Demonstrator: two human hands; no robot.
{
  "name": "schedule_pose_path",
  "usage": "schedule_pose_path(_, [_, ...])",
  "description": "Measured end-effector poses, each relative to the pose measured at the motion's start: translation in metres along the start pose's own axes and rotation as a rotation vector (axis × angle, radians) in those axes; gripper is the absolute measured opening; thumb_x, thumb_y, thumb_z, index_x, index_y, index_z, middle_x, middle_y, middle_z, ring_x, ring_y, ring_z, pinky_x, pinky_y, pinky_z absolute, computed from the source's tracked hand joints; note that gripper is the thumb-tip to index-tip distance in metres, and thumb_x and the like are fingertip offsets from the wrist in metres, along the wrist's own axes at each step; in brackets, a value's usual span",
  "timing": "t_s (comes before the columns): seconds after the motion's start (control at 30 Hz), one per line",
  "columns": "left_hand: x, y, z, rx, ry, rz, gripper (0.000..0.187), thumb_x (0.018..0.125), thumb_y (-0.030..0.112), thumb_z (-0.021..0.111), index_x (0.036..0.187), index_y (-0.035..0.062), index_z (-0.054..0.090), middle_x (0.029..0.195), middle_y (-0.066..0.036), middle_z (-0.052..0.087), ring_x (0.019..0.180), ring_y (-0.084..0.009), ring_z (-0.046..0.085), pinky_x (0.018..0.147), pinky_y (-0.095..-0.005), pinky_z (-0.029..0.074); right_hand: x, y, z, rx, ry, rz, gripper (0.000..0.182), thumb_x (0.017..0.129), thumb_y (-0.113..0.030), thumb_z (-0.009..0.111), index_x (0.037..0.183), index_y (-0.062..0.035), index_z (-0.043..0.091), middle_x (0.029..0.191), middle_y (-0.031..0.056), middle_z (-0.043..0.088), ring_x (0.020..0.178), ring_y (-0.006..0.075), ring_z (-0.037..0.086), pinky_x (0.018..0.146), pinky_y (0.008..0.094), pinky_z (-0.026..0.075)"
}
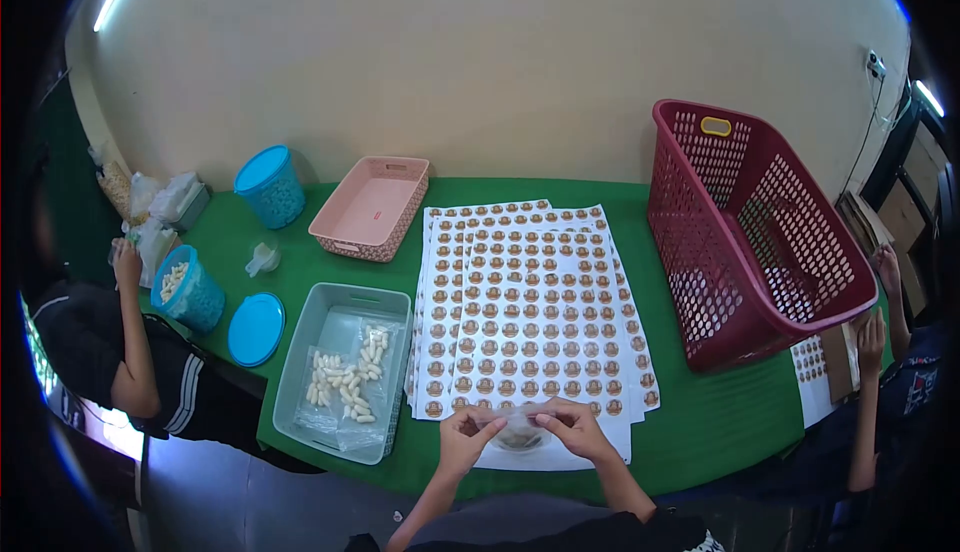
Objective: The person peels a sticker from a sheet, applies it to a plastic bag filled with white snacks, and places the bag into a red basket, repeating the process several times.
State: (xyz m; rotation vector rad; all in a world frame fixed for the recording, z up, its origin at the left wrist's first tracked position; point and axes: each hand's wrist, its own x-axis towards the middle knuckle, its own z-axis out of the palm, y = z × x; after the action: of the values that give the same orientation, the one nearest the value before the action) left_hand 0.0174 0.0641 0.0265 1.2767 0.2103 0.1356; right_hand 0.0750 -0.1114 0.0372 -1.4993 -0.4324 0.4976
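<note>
My left hand (466, 439) and my right hand (576, 430) pinch the two sides of the top edge of a clear plastic bag (518, 435), between thumb and fingers. The bag hangs over the near edge of the stacked sticker sheets (530, 322), which carry rows of round brown labels. A darker patch shows through the bag, but I cannot make out what it is. To the left of my left hand, a pale green tray (293, 402) holds clear bags with whitish, finger-shaped pieces (350, 387).
A tall maroon basket (700, 317) stands at the right, and a pink basket (375, 207) behind the tray. Blue-lidded tub (272, 192), open tub (195, 297) and loose blue lid (256, 330) are at the left. Co-workers' hands (126, 262) (872, 342) are at both sides.
</note>
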Motion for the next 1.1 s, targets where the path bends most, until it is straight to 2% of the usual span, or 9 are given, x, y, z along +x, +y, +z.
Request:
schedule_pose_path(0.1, [-0.003,-0.008,0.008,0.082,0.185,0.314,0.05,0.067,0.004,0.066,0.108,0.0028,0.038,0.111,-0.013,0.037,0.099,-0.0156,0.043,0.081,-0.0294,0.039,0.006,-0.007,0.005,0.093,0.135,-0.011,0.019,0.081,-0.012,0.051,0.094,-0.0003,0.059,0.09,0.0076,0.057,0.079,0.0108,0.054,0.066,0.0199,0.043])
schedule_pose_path(0.23, [-0.011,0.013,0.008,0.368,-0.184,0.356,0.068,0.066,0.015,0.068,0.119,0.0011,0.029,0.116,-0.015,0.035,0.11,-0.0241,0.037,0.089,-0.0358,0.034,0.005,-0.014,0.012,0.03,0.163,-0.068,0.021,0.082,-0.013,0.048,0.096,-0.0001,0.058,0.104,0.0123,0.053,0.091,0.0176,0.051,0.08,0.0278,0.04])
schedule_pose_path(0.33, [-0.019,0.013,0.024,0.338,-0.15,0.323,0.078,0.063,0.021,0.071,0.123,-0.0002,0.025,0.121,-0.016,0.032,0.114,-0.0244,0.032,0.089,-0.0364,0.033,-0.003,-0.015,0.023,-0.088,0.005,-0.102,0.026,0.082,-0.015,0.047,0.104,-0.0033,0.055,0.116,0.0163,0.045,0.104,0.0241,0.043,0.09,0.0347,0.031])
schedule_pose_path(0.4, [-0.012,0.008,0.021,0.501,-0.07,0.419,0.062,0.074,0.023,0.061,0.121,-0.0024,0.03,0.118,-0.016,0.038,0.11,-0.0225,0.038,0.087,-0.0336,0.036,-0.001,-0.027,0.031,-0.369,-0.086,-0.345,0.028,0.082,-0.016,0.047,0.107,-0.0053,0.053,0.121,0.0164,0.039,0.109,0.025,0.038,0.09,0.035,0.03])
schedule_pose_path(0.5, [-0.009,0.014,0.018,0.106,-0.008,0.145,0.033,0.089,0.018,0.034,0.108,-0.0049,0.046,0.098,-0.015,0.055,0.088,-0.0176,0.055,0.078,-0.0286,0.042,0.001,-0.023,0.027,-0.354,0.105,-0.32,0.026,0.075,-0.016,0.055,0.098,-0.0037,0.054,0.111,0.0135,0.044,0.106,0.0246,0.038,0.086,0.0352,0.033])
schedule_pose_path(0.57, [-0.009,0.017,0.013,0.13,-0.064,0.105,0.033,0.088,0.018,0.035,0.109,-0.0048,0.046,0.096,-0.015,0.056,0.087,-0.0178,0.055,0.078,-0.0288,0.042,0.004,-0.02,0.026,-0.283,0.409,-0.298,0.036,0.069,-0.013,0.063,0.1,-0.0035,0.049,0.098,0.0099,0.047,0.097,0.021,0.043,0.08,0.0321,0.037])
schedule_pose_path(0.67, [-0.011,0.016,0.013,0.122,-0.116,0.064,0.028,0.087,0.017,0.039,0.102,-0.0051,0.049,0.09,-0.015,0.058,0.086,-0.0183,0.055,0.076,-0.0287,0.043,0.006,-0.005,0.012,-0.096,0.268,-0.122,0.045,0.068,-0.014,0.065,0.107,-0.0042,0.044,0.103,0.0075,0.047,0.093,0.017,0.045,0.077,0.0288,0.038])
schedule_pose_path(0.8, [-0.011,0.013,0.018,0.037,-0.067,0.105,0.013,0.082,0.008,0.048,0.089,-0.0019,0.047,0.083,-0.009,0.057,0.079,-0.0143,0.055,0.072,-0.0263,0.043,0.002,0.003,0.006,0.003,-0.049,0.024,0.021,0.072,-0.012,0.062,0.09,-0.0017,0.057,0.09,0.0053,0.055,0.083,0.0124,0.05,0.075,0.0255,0.039])
schedule_pose_path(1.1, [-0.004,0.008,0.006,0.292,-0.144,0.256,0.012,0.079,0.01,0.054,0.079,-0.0018,0.056,0.075,-0.007,0.059,0.068,-0.0082,0.053,0.062,-0.0219,0.043,0.006,-0.005,0.017,-0.049,0.16,-0.038,0.011,0.076,-0.01,0.058,0.08,-0.0001,0.06,0.078,0.006,0.058,0.076,0.0105,0.053,0.071,0.0231,0.041])
